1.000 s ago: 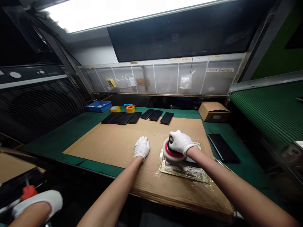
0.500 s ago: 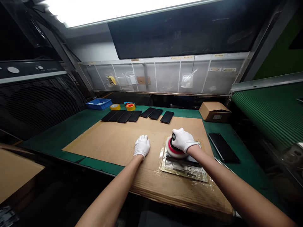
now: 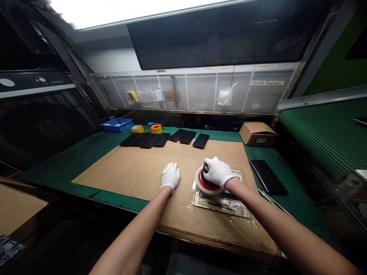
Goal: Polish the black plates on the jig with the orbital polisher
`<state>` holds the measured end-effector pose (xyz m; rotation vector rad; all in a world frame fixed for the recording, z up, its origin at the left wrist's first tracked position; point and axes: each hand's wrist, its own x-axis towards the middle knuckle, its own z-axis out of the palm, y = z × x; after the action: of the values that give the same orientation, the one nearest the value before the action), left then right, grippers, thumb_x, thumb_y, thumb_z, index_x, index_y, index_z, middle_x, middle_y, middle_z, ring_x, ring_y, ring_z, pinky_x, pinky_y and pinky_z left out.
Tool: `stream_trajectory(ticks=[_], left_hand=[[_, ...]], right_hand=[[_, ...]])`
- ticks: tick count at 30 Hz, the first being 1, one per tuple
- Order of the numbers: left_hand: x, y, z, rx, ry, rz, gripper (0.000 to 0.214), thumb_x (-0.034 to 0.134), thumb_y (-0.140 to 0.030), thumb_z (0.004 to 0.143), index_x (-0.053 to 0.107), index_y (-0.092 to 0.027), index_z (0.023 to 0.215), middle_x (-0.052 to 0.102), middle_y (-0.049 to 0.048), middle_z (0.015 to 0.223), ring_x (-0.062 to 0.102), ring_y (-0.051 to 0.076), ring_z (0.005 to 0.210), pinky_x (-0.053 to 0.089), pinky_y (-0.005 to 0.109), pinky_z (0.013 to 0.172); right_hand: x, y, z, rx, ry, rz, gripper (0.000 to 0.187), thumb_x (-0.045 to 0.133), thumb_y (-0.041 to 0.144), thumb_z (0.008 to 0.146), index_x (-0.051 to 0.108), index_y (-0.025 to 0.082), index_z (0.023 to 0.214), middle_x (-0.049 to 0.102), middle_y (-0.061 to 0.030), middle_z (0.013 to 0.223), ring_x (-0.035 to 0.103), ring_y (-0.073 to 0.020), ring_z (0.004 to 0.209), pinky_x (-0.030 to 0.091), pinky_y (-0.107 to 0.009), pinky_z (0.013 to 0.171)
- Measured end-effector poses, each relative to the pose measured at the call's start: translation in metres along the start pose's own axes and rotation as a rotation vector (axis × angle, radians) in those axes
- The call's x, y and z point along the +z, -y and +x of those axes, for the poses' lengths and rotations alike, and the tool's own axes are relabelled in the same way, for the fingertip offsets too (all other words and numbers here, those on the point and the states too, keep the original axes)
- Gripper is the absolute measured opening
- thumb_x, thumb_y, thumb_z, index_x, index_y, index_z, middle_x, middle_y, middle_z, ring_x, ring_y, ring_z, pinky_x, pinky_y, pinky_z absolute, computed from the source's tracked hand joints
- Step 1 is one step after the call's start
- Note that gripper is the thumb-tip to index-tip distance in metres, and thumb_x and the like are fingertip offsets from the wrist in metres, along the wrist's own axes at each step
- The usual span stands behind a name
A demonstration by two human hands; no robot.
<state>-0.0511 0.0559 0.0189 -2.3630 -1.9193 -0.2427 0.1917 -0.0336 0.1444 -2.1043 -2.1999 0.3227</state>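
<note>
On the cardboard sheet [image 3: 129, 172] over the green bench mat [image 3: 97, 176], your RH [image 3: 218, 172], white glove on, is on top of the round polisher [image 3: 208, 182], fingers curled together around its black knob [image 3: 205, 168]. Its white pad w/ red ring sits right by the left edge of the residue-smeared plastic film [image 3: 220, 208], partly over a black panel [image 3: 229, 195].

LH [image 3: 170, 176] lies flat on the cardboard just left of the pad, not touching it, fingers pressed together, no pinch. Not much gap btwn hands tbh.

Past your LH, the cardboard runs well out to its left edge, and there's a decent stretch ahead up to the row of 7 black panels [image 3: 163, 139] at the far edge. Film's near edge is well in front of the pad.

Right of the cardboard, another black panel [image 3: 268, 177] sits on the mat, and a cardboard box [image 3: 258, 134] sits at the far right corner.
</note>
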Motion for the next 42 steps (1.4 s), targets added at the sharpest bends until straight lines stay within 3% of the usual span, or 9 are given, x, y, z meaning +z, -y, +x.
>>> stream_trajectory(ticks=[3, 14, 21, 26, 29, 42], left_hand=[[0.000, 0.000, 0.000, -0.001, 0.002, -0.001, 0.030, 0.041, -0.028, 0.103, 0.065, -0.016, 0.118, 0.067, 0.0152, 0.126, 0.058, 0.030, 0.123, 0.042, 0.039, 0.107], [-0.003, -0.001, 0.000, 0.002, 0.007, -0.006, 0.030, 0.040, -0.029, 0.103, 0.065, -0.018, 0.116, 0.068, 0.0151, 0.126, 0.059, 0.030, 0.122, 0.043, 0.040, 0.106], [-0.003, -0.002, 0.000, 0.011, -0.006, -0.011, 0.029, 0.040, -0.029, 0.102, 0.064, -0.018, 0.114, 0.068, 0.0153, 0.123, 0.059, 0.030, 0.121, 0.042, 0.040, 0.106], [-0.003, -0.002, -0.001, -0.002, 0.006, -0.006, 0.028, 0.039, -0.029, 0.103, 0.063, -0.019, 0.114, 0.067, 0.0145, 0.125, 0.058, 0.029, 0.122, 0.041, 0.039, 0.107], [-0.003, -0.002, -0.001, -0.001, 0.006, -0.004, 0.027, 0.039, -0.030, 0.104, 0.063, -0.020, 0.114, 0.067, 0.0142, 0.124, 0.058, 0.029, 0.123, 0.041, 0.038, 0.107], [-0.005, -0.003, -0.001, -0.014, 0.031, -0.022, 0.029, 0.041, -0.029, 0.104, 0.063, -0.019, 0.119, 0.067, 0.0148, 0.129, 0.057, 0.029, 0.127, 0.041, 0.038, 0.109]], right_hand=[[-0.001, 0.000, -0.001, 0.049, -0.015, -0.015, 0.032, 0.056, 0.041, 0.089, 0.064, 0.025, 0.115, 0.064, -0.0141, 0.115, 0.071, -0.0273, 0.087, 0.049, -0.033, 0.070], [0.005, 0.008, -0.014, -0.002, -0.033, 0.021, 0.029, 0.056, 0.039, 0.089, 0.065, 0.025, 0.113, 0.063, -0.0127, 0.113, 0.071, -0.0257, 0.085, 0.049, -0.033, 0.071], [-0.002, -0.004, -0.014, 0.108, -0.025, 0.007, 0.029, 0.052, 0.038, 0.092, 0.065, 0.024, 0.115, 0.063, -0.0143, 0.114, 0.071, -0.0269, 0.086, 0.049, -0.033, 0.070], [-0.003, -0.009, -0.020, 0.025, 0.009, 0.031, 0.032, 0.055, 0.040, 0.090, 0.065, 0.026, 0.117, 0.064, -0.0132, 0.112, 0.071, -0.0271, 0.086, 0.050, -0.034, 0.071], [-0.003, -0.009, -0.019, 0.087, -0.014, 0.022, 0.032, 0.054, 0.041, 0.091, 0.065, 0.025, 0.116, 0.063, -0.0141, 0.114, 0.071, -0.0280, 0.087, 0.050, -0.034, 0.071], [0.000, 0.008, -0.008, 0.061, 0.001, 0.011, 0.032, 0.057, 0.037, 0.089, 0.065, 0.025, 0.118, 0.063, -0.0159, 0.118, 0.073, -0.0299, 0.091, 0.053, -0.037, 0.076]])
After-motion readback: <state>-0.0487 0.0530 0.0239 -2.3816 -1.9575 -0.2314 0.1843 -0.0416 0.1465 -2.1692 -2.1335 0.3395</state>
